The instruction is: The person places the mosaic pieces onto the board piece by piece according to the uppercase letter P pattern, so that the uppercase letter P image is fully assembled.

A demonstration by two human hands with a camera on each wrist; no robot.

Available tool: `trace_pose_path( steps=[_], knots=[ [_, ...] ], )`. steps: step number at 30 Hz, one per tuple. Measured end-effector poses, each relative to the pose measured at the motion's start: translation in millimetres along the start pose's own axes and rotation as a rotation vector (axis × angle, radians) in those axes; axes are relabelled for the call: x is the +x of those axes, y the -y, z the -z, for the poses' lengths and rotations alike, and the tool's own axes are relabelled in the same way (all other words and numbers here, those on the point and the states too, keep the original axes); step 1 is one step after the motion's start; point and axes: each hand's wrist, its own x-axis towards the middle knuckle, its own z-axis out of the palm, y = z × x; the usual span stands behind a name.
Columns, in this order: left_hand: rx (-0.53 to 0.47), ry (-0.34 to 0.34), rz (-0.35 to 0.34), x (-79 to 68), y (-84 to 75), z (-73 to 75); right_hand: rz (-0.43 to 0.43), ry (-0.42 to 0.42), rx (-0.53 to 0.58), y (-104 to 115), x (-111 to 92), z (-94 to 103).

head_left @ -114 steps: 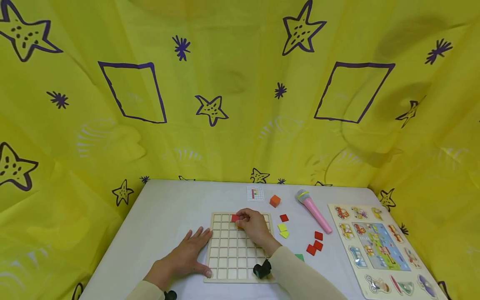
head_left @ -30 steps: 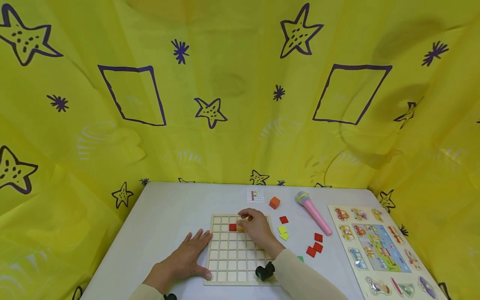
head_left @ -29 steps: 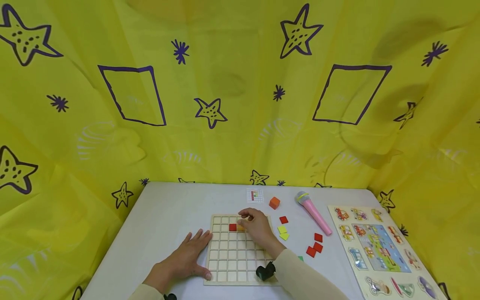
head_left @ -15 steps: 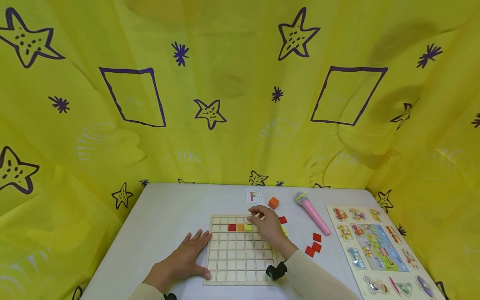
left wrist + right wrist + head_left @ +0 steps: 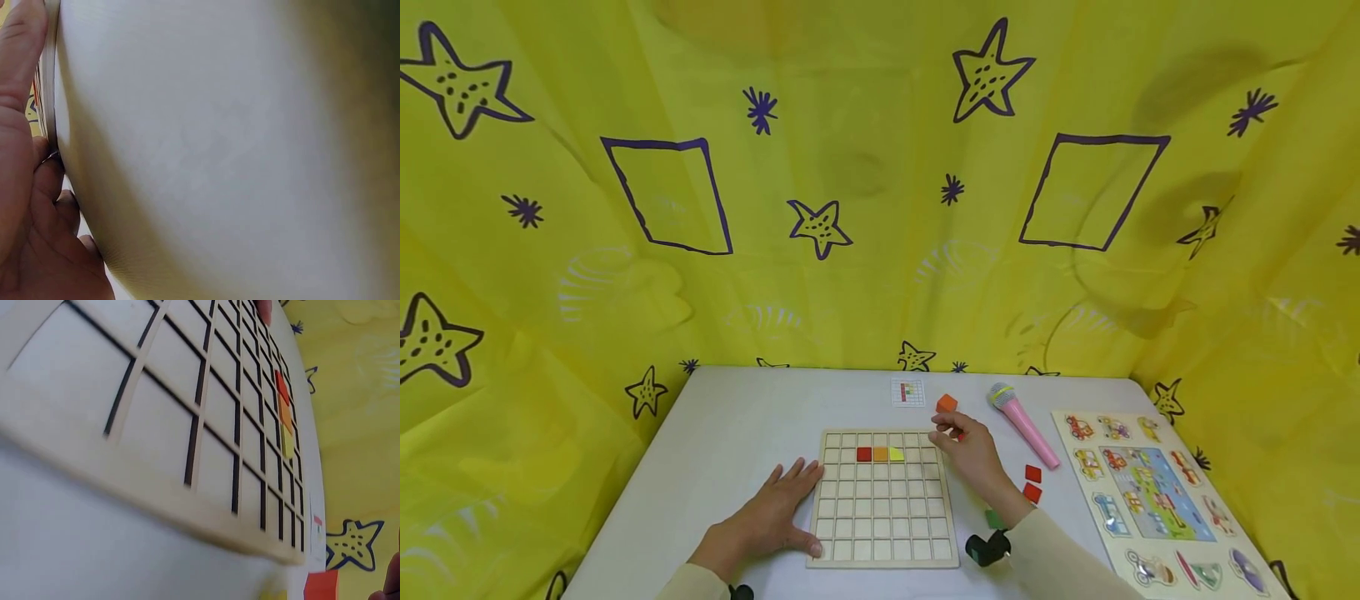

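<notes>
Head view: left hand spread, touching board.

Backdrop: yellow cloth, softly folded, behind and on both sides
Dark purple drawings: spotted starfish, spiky bursts, two four-sided outlines
Faint prints: pale shell-like shapes
Furniture: white-topped table
Light: fairly even, dim patches on the upper right cloth

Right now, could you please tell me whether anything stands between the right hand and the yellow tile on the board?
Nothing visible does: in the head view, only bare cells of the board lie between the right hand and the yellow tile.
</notes>
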Motion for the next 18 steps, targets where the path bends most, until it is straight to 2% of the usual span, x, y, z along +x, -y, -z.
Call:
trace_pose_path(
  steps=[8, 18],
  knots=[
    [-0.009, 0.003, 0.007, -0.1, -1.6, 1.2, -0.048, -0.052, -0.023, -14.1, -9.8, 35.4],
    [0.011, -0.001, 0.004, 1.2, 0.5, 0.7, -0.116, -0.068, -0.058, -34.9, -28.3, 77.7]
  ],
)
